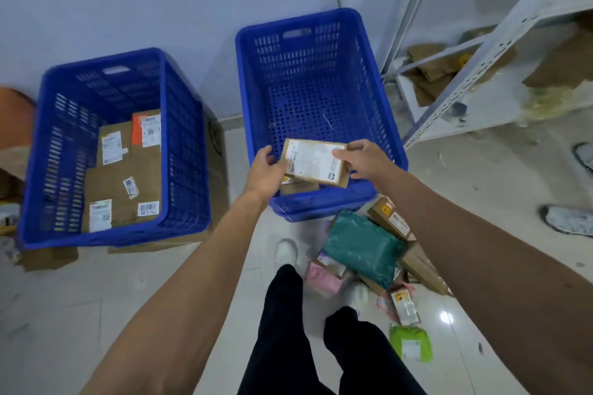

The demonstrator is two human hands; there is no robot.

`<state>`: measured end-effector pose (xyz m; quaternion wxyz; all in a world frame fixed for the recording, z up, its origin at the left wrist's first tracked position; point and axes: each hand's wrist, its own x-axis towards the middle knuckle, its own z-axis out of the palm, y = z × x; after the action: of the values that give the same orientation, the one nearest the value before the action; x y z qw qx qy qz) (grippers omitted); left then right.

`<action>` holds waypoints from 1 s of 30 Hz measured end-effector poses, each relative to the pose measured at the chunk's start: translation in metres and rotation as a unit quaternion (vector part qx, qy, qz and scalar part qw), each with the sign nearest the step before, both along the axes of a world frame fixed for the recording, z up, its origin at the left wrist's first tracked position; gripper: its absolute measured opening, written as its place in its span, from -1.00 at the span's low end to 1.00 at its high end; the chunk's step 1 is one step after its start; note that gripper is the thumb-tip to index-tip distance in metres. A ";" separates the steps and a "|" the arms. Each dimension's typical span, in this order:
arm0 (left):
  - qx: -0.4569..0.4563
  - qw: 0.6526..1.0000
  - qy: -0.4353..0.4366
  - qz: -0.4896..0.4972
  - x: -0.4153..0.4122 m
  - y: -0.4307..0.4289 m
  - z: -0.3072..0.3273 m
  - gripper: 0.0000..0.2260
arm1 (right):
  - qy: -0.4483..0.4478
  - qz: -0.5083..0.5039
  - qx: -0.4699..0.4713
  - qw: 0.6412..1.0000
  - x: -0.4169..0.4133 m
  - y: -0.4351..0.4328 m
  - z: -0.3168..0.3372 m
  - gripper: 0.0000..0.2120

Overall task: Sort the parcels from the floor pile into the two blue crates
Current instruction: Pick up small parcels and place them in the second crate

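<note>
Cardboard parcel [316,163] gripped by both hands, over right blue crate [321,80]

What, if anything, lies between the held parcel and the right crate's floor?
Nothing clearly does. The left hand and right hand hold the parcel over the open right crate. Its floor shows only a thin pale scrap. A second brown box sits just beneath the parcel; whether held, I cannot tell.

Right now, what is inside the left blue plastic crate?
Flat brown cardboard parcels with white labels lie in the left blue plastic crate; whatever is beneath them is hidden.
</note>
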<state>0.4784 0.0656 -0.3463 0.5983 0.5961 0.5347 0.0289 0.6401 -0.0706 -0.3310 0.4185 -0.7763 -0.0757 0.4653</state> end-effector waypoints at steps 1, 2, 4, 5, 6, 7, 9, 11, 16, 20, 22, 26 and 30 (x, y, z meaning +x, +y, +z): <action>0.003 1.000 0.005 -0.010 0.010 0.011 -0.007 -0.43 | 0.004 0.002 -0.003 1.000 0.007 0.008 -0.006 -0.68; 0.005 1.000 0.010 -0.024 0.019 0.022 -0.016 -0.45 | 0.007 0.001 -0.010 1.000 0.013 0.015 -0.012 -0.59; 0.006 0.998 0.027 -0.062 0.040 0.043 -0.033 -0.47 | 0.010 -0.009 -0.021 1.000 0.025 0.031 -0.027 -0.51; 0.001 0.996 0.041 -0.085 0.049 0.053 -0.042 -0.47 | 0.015 -0.018 -0.024 0.999 0.031 0.040 -0.038 -0.51; -0.002 0.993 0.052 -0.108 0.059 0.064 -0.052 -0.47 | 0.020 -0.024 -0.026 0.999 0.036 0.049 -0.048 -0.50; -0.007 0.990 0.063 -0.129 0.068 0.074 -0.062 -0.46 | 0.024 -0.029 -0.028 0.999 0.042 0.059 -0.061 -0.49; -0.005 0.984 0.084 -0.160 0.087 0.096 -0.083 -0.48 | 0.024 -0.034 -0.034 0.999 0.055 0.080 -0.087 -0.48; 0.012 0.978 0.100 -0.181 0.105 0.118 -0.104 -0.53 | 0.019 -0.038 -0.040 0.998 0.069 0.102 -0.112 -0.49; 0.065 0.960 0.156 -0.223 0.146 0.157 -0.162 -0.59 | -0.016 -0.039 -0.059 0.997 0.100 0.150 -0.175 -0.59; 0.075 0.960 0.174 -0.206 0.169 0.170 -0.208 -0.57 | -0.041 -0.045 -0.081 0.995 0.116 0.173 -0.221 -0.66; 0.059 0.962 0.192 -0.185 0.177 0.171 -0.238 -0.55 | -0.032 -0.033 -0.094 0.995 0.120 0.180 -0.250 -0.69; 0.077 0.954 0.237 -0.168 0.184 0.168 -0.290 -0.59 | 0.007 -0.010 -0.094 0.995 0.117 0.186 -0.304 -0.62; 0.098 0.936 0.276 -0.194 0.187 0.166 -0.336 -0.59 | 0.041 0.014 -0.102 0.994 0.109 0.187 -0.348 -0.48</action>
<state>0.6654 0.2315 -0.6823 0.3596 0.7284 0.5473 -0.2015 0.7493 0.1162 -0.6793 0.3334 -0.7942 -0.0214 0.5076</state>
